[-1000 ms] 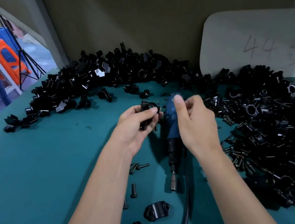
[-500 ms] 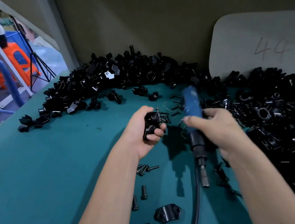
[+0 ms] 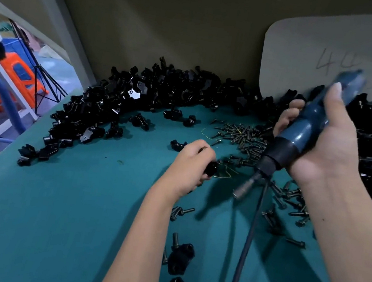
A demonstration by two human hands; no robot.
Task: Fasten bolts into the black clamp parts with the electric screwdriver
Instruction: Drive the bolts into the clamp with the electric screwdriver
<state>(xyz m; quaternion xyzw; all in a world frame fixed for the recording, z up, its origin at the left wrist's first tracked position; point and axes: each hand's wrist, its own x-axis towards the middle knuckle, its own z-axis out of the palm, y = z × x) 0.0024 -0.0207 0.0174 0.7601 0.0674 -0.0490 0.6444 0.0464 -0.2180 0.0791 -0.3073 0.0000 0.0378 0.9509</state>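
Nearest to the person, on the teal table [image 3: 55,213], lie two black clamp halves [image 3: 181,258] and a few loose bolts [image 3: 182,211]. Farther, the left hand [image 3: 192,165] grips a black clamp part [image 3: 211,168], low over the table. To the right, the right hand [image 3: 323,141] is wrapped around the blue electric screwdriver [image 3: 305,136], its bit [image 3: 241,191] pointing down-left, apart from the part. I judge the bit must meet the bolt head straight before driving. At the far wall lies the clamp pile [image 3: 138,100].
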